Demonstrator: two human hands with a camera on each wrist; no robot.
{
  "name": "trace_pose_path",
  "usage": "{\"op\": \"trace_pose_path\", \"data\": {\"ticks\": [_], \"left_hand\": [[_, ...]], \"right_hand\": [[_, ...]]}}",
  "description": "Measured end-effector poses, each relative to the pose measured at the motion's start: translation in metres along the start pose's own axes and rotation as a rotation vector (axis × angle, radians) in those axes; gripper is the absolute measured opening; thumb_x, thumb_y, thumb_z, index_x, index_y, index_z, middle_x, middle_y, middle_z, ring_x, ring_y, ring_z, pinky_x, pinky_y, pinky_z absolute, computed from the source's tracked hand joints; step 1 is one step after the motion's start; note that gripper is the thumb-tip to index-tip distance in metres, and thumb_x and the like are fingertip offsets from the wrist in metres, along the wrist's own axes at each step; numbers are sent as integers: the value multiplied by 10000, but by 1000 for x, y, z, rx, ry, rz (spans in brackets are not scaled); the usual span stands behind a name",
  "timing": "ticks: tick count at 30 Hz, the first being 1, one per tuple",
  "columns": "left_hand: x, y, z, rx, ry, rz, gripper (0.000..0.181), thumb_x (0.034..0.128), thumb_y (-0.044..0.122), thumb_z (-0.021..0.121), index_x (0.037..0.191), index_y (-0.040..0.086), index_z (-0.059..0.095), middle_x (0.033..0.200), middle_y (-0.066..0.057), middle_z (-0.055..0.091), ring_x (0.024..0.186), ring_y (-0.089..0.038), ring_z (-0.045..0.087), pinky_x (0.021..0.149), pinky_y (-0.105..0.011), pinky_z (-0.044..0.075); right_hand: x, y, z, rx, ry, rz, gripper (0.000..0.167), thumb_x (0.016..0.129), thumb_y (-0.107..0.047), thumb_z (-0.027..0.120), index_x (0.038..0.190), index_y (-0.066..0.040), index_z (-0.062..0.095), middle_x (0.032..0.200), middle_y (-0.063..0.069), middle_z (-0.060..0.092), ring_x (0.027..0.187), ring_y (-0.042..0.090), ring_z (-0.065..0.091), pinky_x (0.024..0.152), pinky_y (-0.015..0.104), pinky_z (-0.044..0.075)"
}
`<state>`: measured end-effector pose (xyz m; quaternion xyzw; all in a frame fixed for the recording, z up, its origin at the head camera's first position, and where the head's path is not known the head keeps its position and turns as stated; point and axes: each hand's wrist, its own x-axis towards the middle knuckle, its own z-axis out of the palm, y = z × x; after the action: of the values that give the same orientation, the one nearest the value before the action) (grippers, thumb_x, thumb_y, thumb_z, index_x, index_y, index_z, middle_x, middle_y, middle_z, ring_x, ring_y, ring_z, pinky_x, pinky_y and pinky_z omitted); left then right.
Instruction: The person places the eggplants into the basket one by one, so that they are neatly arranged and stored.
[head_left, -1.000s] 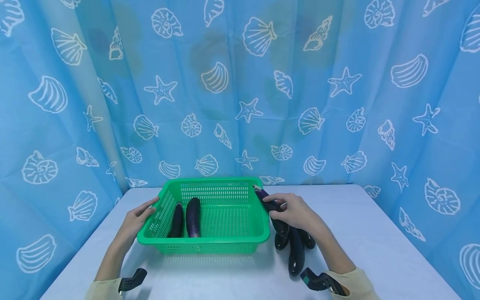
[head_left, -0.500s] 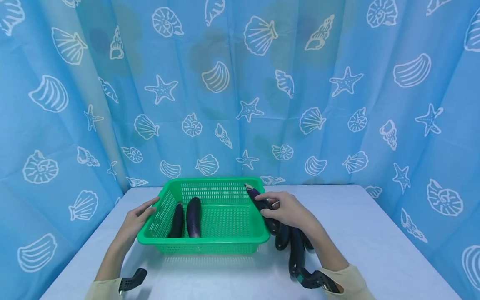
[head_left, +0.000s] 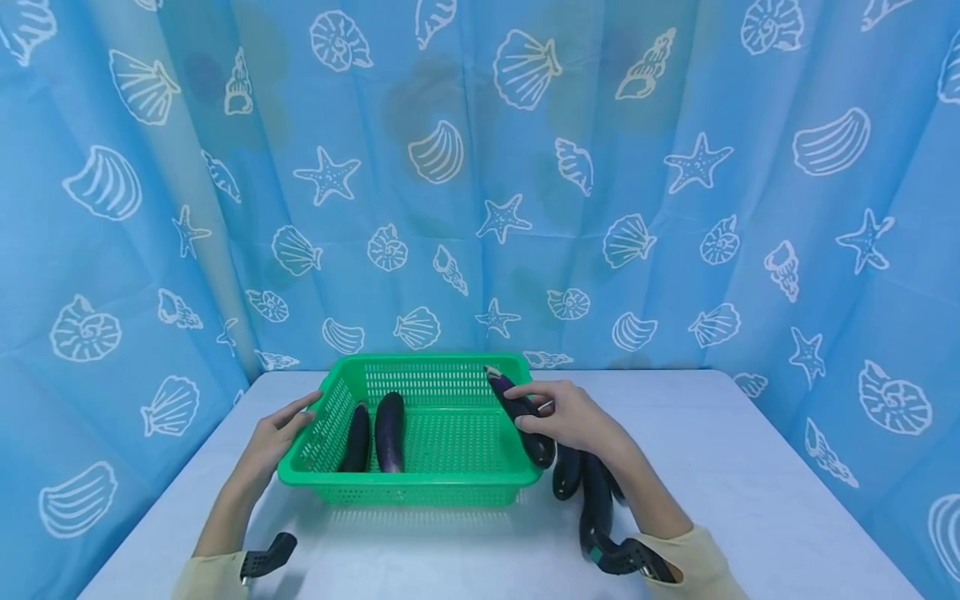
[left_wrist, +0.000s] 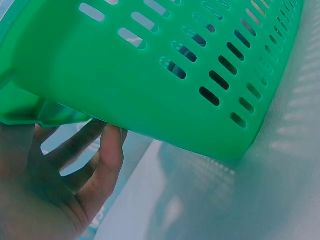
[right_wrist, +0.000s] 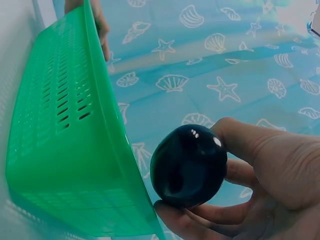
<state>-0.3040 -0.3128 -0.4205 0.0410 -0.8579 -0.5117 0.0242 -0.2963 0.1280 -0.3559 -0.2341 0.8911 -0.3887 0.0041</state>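
Note:
A long dark purple eggplant (head_left: 536,442) is held between the thumb and fingers of my right hand (head_left: 577,423). It slants over the right rim of the green plastic basket (head_left: 412,479), stem end pointing inward. Seen from the right wrist, the rounded end of the held eggplant (right_wrist: 187,167) faces the camera beside the basket wall. My left hand (head_left: 268,442) touches the basket's left side with fairly straight, spread fingers. From the left wrist, the thumb (left_wrist: 111,150) meets the wall below the rim. Inside the basket lie two eggplants, one dark (head_left: 356,442) and one glossier (head_left: 389,433).
Right of the basket, several more eggplants (head_left: 596,504) lie on the white table (head_left: 427,554), partly hidden by my right forearm and wrist camera (head_left: 626,557). A blue curtain (head_left: 465,192) with shell prints hangs behind and along the sides.
My right hand has carried the eggplant leftward, from outside the basket's right rim to over it, slowing lately. My left hand stays at the basket's left side.

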Motion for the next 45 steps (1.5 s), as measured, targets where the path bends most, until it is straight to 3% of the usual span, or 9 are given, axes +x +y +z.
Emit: {"op": "trace_pose_path", "data": {"ticks": [8, 17, 36, 45], "left_hand": [[1, 2, 0, 6, 1, 2, 555, 1028, 441, 436, 1531, 221, 357, 1620, -163, 253, 1484, -423, 232, 1164, -627, 252], [2, 2, 2, -1, 0, 0, 550, 1028, 434, 442, 1529, 220, 362, 1623, -161, 246, 1492, -420, 211, 1170, -624, 237], [3, 2, 7, -4, 12, -22, 543, 1030, 400, 445, 1530, 207, 359, 1618, -179, 250, 1483, -429, 230, 1169, -615, 250], [3, 0, 2, 19, 13, -1, 552, 1027, 427, 446, 1528, 209, 364, 1621, -166, 249, 1493, -425, 201, 1173, -623, 227]], "right_hand": [[4, -5, 3, 6, -14, -28, 372, 894, -233, 684, 1261, -175, 671, 1289, 176, 633, 1076, 349, 662, 865, 466, 578], [12, -10, 9, 22, -36, -22, 363, 892, -237, 693, 1248, -165, 678, 1202, 162, 665, 1065, 311, 650, 798, 400, 592], [19, -12, 14, 31, -47, 42, 356, 884, -241, 702, 1237, -202, 683, 1210, 170, 649, 1092, 298, 624, 708, 323, 582], [31, -16, 26, 35, -83, 51, 360, 881, -245, 720, 1235, -202, 676, 1215, 190, 647, 856, 198, 653, 648, 300, 559]]}}
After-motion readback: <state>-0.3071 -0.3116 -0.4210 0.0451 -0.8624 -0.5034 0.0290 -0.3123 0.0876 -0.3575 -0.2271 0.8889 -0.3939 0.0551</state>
